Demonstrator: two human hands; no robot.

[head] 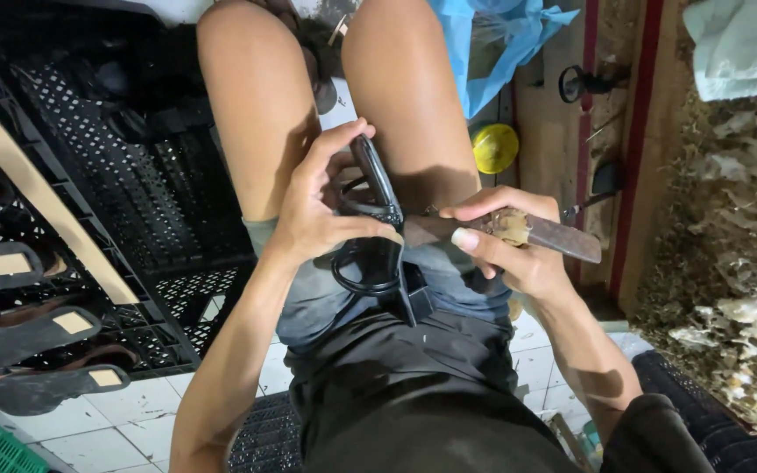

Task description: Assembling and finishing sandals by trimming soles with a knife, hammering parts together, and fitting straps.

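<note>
Fingers of the left hand are curled around a black sandal, thumb pressed across its lower part and the other fingers wrapped behind its upper end; I record this hand as closed on the sandal. The sandal stands nearly upright over the lap, between the two bare thighs, with its black straps looping down below the hand.

Fingers of the right hand are pressed together around the handle of a knife-like tool. Its dull, stained blade sticks out to the right of the fist, while the other end reaches left and meets the sandal just below the left thumb. I cannot tell from this view how the tool bears on the sandal at that contact.

Surroundings noted: black perforated plastic crates stand to the left, with a pale wooden strip lying diagonally across them. Several dark sandal soles with tan heel patches lie at the left edge. A yellow round lid sits on the floor beyond the right knee, near a crumpled blue plastic bag. White floor tiles show beneath the left forearm
</note>
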